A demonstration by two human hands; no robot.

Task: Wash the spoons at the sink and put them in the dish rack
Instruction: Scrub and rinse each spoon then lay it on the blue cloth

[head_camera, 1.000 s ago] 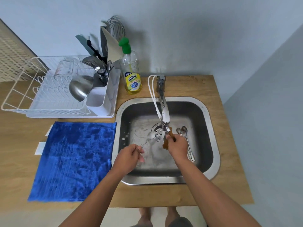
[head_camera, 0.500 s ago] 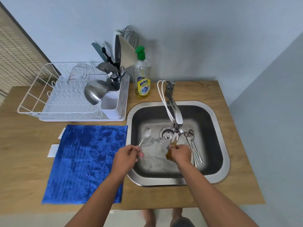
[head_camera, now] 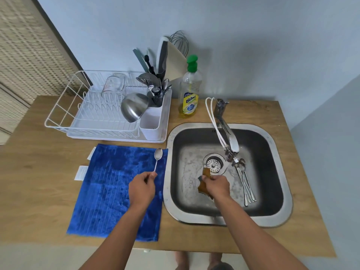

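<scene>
One spoon (head_camera: 158,158) is sitting pinched by its handle end in the left hand (head_camera: 141,189), over the blue cloth (head_camera: 109,191), below the dish rack (head_camera: 97,112). The right hand (head_camera: 216,187) is gripping a brown sponge (head_camera: 204,182) inside the sink (head_camera: 272,215), where more spoons (head_camera: 245,184) are lying.

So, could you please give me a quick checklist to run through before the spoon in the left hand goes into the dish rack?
1. Grip: left hand pinches the spoon by its handle end: ok.
2. Spoon out of the sink, over the blue mat: ok.
3. Room in the white cutlery holder of the dish rack, near section looks open: ok.
4. Steel bowl leans beside the holder, may crowd the path: cannot tell.
5. Spoon rinsed clean: cannot tell.
6. Right hand holds the sponge inside the sink: ok.
</scene>
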